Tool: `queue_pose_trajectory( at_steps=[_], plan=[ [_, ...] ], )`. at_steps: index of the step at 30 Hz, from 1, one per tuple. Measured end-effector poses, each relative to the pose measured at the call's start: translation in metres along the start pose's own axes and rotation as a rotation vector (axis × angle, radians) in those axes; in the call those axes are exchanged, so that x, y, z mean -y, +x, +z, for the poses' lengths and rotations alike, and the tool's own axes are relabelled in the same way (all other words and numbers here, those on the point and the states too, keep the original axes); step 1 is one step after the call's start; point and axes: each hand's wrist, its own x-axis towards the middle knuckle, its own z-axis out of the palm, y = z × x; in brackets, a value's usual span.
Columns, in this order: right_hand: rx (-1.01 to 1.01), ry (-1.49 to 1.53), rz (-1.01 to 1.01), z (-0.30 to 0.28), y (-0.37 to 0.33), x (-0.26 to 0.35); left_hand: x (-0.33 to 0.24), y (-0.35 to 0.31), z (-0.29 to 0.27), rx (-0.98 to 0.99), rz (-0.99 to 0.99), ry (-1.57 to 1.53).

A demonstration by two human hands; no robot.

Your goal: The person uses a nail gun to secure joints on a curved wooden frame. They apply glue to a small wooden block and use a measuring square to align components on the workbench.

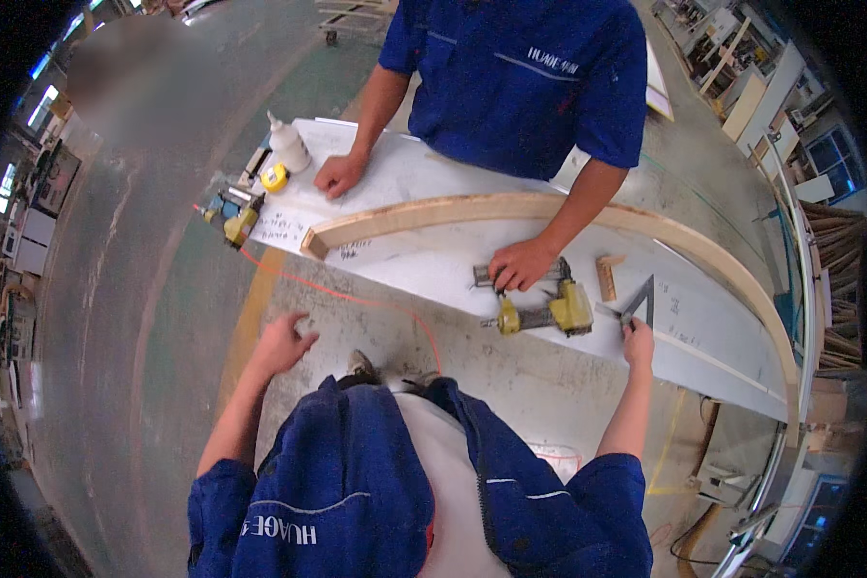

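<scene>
At the near edge of the white worktable (pixel 433 255), my right hand (pixel 638 344) is closed on a dark angled square (pixel 649 299), its arms forming a V over the tabletop. My left hand (pixel 287 344) hangs in the air short of the table, holding nothing, its fingers apart and slightly curled. Left of the square lies a yellow and black nail gun (pixel 570 308); a co-worker's hand (pixel 525 265) rests on it. A small wooden block (pixel 607 277) sits between the nail gun and the square. Behind them a curved wooden strip (pixel 472 208) stands on edge.
At the table's left end are a white squeeze bottle (pixel 287 144), a yellow tape measure (pixel 275 177) and a second nail gun (pixel 234 217). An orange air hose (pixel 356 301) runs to the floor. The co-worker leans in across the table, another hand (pixel 341 175) on it.
</scene>
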Motion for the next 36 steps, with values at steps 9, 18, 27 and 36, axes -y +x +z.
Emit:
queue_pose_trajectory(
  at_steps=[9,18,27,36],
  plan=[
    [-0.057,-0.129,-0.014,-0.034,0.000,0.013,-0.072,0.034,-0.005,-0.205,0.062,-0.312],
    [-0.737,0.358,0.040,0.016,-0.081,0.075,0.041,0.007,0.003,0.138,-0.112,-0.303],
    [-0.502,0.655,0.279,0.171,-0.269,0.236,0.143,0.095,-0.082,-0.074,-0.005,-0.259],
    [-0.321,0.765,0.096,0.144,-0.274,0.472,0.235,0.212,-0.145,-0.347,-0.515,-1.340]
  ],
)
